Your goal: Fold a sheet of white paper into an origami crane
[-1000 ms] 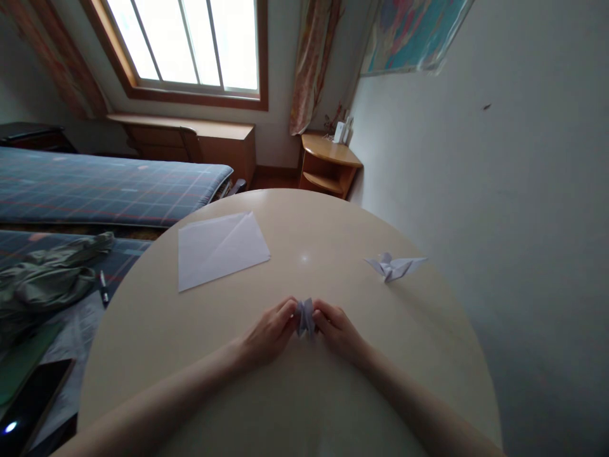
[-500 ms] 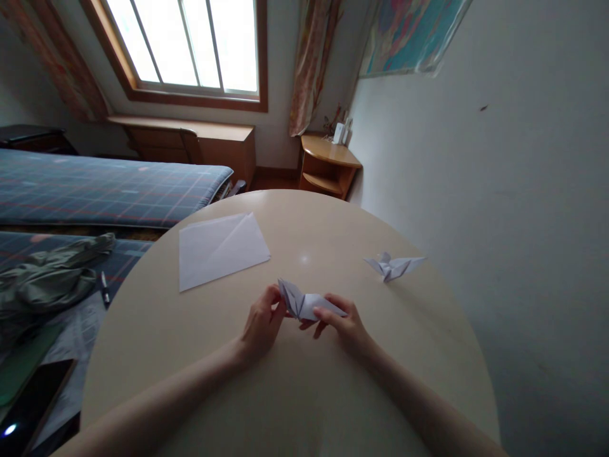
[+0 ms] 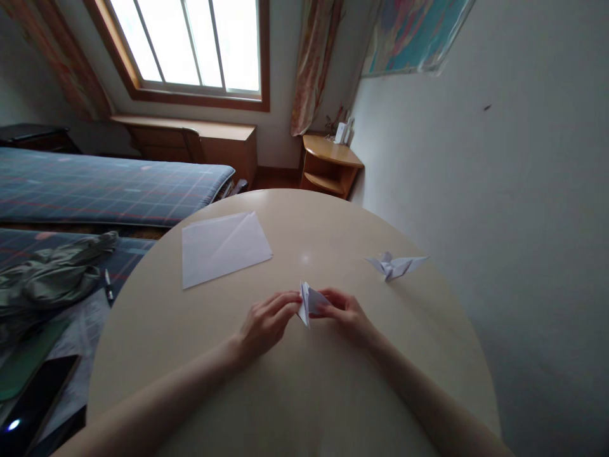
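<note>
Between my two hands, above the near middle of the round table (image 3: 304,216), is a small piece of folded white paper (image 3: 305,306). The fingers of my left hand (image 3: 269,320) press together against its left side. From the right, my right hand (image 3: 346,313) pinches the paper between thumb and fingers. Part of the paper is hidden behind the fingers. A finished-looking paper crane (image 3: 391,266) with spread wings stands to the right, apart from both hands. Flat white sheets of paper (image 3: 226,251) lie stacked to the left.
A plaid mattress (image 3: 114,187) lies left of the table, with a grey-green cloth (image 3: 61,273), a pen (image 3: 109,285) and a dark phone (image 3: 35,397) nearby. A white wall (image 3: 523,222) runs along the right. Behind stand a corner shelf (image 3: 330,152) and a desk (image 3: 228,131).
The folded paper has turned and now stands more upright, showing a narrower side. My left hand has shifted right, closer to my right hand. The crane and sheets stay in place.
</note>
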Available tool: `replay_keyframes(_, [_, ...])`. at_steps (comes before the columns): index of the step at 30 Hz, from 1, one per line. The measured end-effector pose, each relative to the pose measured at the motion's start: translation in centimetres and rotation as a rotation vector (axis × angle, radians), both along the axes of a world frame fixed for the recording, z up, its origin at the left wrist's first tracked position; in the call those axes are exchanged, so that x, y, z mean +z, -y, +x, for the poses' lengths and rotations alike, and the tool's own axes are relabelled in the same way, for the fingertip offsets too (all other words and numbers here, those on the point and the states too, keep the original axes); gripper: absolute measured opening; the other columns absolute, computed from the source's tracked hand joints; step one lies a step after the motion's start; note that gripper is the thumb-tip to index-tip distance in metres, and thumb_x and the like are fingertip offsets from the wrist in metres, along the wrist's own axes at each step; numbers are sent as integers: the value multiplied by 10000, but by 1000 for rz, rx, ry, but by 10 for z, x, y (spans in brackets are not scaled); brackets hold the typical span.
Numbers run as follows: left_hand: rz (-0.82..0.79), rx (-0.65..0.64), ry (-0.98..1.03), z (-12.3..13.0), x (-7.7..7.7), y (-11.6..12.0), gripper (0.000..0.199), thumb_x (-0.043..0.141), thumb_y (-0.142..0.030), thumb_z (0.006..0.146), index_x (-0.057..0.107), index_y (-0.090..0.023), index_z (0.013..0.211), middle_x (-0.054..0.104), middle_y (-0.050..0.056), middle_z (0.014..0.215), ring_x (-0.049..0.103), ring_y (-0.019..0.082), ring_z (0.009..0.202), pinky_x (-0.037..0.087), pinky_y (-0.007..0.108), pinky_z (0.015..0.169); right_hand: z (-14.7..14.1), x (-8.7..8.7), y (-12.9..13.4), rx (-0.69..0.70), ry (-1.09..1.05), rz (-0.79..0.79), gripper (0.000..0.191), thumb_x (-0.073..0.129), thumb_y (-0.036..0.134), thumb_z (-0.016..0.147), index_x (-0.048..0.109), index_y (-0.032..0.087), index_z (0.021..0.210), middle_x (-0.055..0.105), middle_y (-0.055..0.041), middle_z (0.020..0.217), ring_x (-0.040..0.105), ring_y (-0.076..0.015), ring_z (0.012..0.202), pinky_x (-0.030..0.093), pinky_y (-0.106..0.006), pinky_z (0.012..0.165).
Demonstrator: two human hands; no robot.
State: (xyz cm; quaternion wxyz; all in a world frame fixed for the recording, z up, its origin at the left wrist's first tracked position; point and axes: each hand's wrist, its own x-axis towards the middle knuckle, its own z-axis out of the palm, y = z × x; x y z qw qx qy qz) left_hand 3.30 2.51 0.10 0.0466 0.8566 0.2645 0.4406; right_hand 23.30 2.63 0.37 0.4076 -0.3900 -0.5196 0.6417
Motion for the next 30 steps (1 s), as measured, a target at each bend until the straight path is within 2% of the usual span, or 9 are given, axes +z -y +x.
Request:
replay_keyframes(4, [120, -101, -131, 2, 2, 5, 218, 398, -95, 897, 574, -166, 1005, 657, 96, 1057, 562, 193, 1104, 506, 276, 890, -2, 3, 2, 49, 146, 147, 273, 621, 378, 762, 636, 167, 934, 663, -44, 867, 607, -180, 807, 467, -322, 778])
replay_keyframes(9, [98, -126, -196, 4, 3, 9, 213, 371, -88, 896, 558, -132, 987, 637, 132, 1101, 526, 216, 1146, 476, 299, 937, -6, 6, 6, -7, 322, 244, 242, 537, 383, 819, 624, 162, 863, 608, -20, 764, 538, -152, 725, 432, -259, 669])
replay_keyframes(12, [121, -123, -217, 4, 1, 9, 174, 391, -88, 887, 546, -121, 956, 639, 150, 1088, 525, 215, 1148, 486, 296, 924, -10, 6, 9, -31, 339, 249, 212, 509, 349, 827, 605, 160, 823, 573, -4, 725, 497, -135, 683, 404, -237, 626])
replay_keyframes(14, [67, -130, -184, 5, -1, 10, 148, 409, -105, 882, 545, -137, 930, 641, 141, 1087, 554, 200, 1115, 505, 280, 893, -11, 6, 10, -38, 330, 244, 202, 506, 336, 821, 601, 158, 806, 566, -3, 721, 488, -136, 684, 398, -236, 626])
replay_keyframes(18, [-241, -81, 92, 9, -1, 9, 83, 468, -141, 838, 546, -166, 825, 676, 97, 984, 645, 150, 885, 546, 248, 754, -7, 5, 7, -21, 323, 218, 197, 536, 339, 791, 612, 158, 789, 575, -2, 730, 492, -142, 704, 393, -237, 635])
replay_keyframes(21, [-691, -70, 348, 9, 1, 5, 69, 527, -203, 780, 569, -148, 779, 671, 60, 824, 625, 132, 710, 532, 223, 603, 1, 4, 2, 68, 298, 134, 232, 575, 384, 752, 618, 157, 773, 569, 13, 670, 489, -127, 632, 378, -222, 564])
replay_keyframes(25, [-1311, -237, 587, 7, 5, -2, 177, 647, -266, 637, 545, -123, 644, 639, 45, 724, 584, 127, 598, 474, 217, 526, 11, 4, -1, 218, 272, 4, 295, 634, 434, 700, 621, 143, 742, 579, 13, 629, 514, -127, 580, 371, -218, 507])
replay_keyframes(27, [-1463, -315, 654, 5, 6, -5, 235, 699, -234, 571, 490, -130, 603, 649, 57, 777, 592, 134, 615, 453, 211, 517, 14, 6, -1, 255, 275, -34, 323, 640, 459, 695, 618, 138, 727, 585, 10, 617, 534, -134, 574, 376, -219, 492])
replay_keyframes(30, [-1459, -388, 620, 2, 7, -8, 336, 754, -187, 544, 509, -150, 772, 657, 54, 861, 624, 161, 723, 477, 238, 598, 16, 11, 0, 285, 306, -42, 345, 641, 478, 697, 604, 135, 693, 572, 21, 571, 535, -118, 533, 365, -201, 459])
